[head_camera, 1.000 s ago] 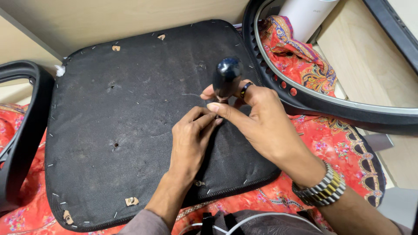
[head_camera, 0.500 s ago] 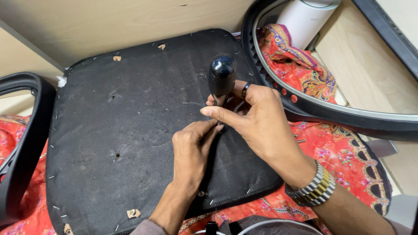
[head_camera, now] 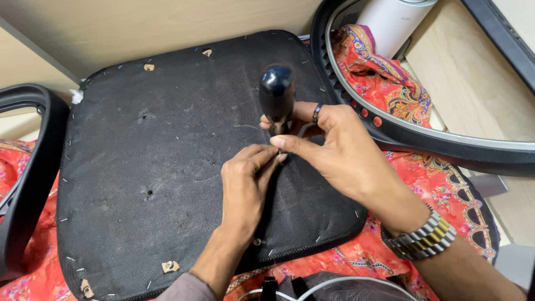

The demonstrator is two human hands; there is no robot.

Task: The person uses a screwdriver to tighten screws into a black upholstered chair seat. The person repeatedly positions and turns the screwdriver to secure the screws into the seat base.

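A black fabric-covered seat pad (head_camera: 167, 167) lies upside down, its underside stapled round the edge. My right hand (head_camera: 340, 150) grips a screwdriver with a dark rounded handle (head_camera: 276, 92), held upright with its tip down on the fabric. A ring sits on one finger and a metal watch (head_camera: 421, 237) on the wrist. My left hand (head_camera: 245, 184) rests on the pad with its fingertips pinched at the tool's tip, just under my right thumb. The tip itself is hidden by the fingers.
A black curved chair part (head_camera: 25, 184) lies at the left. A large black ring with a grey inner band (head_camera: 401, 131) arcs at the right over red patterned cloth (head_camera: 390, 83). A white cylinder (head_camera: 393, 22) stands at the top, with wooden panels behind.
The view has shifted slightly, so pad and hands sit lower in the frame. The screwdriver stands more upright, and my left fingertips stay pinched at its tip.
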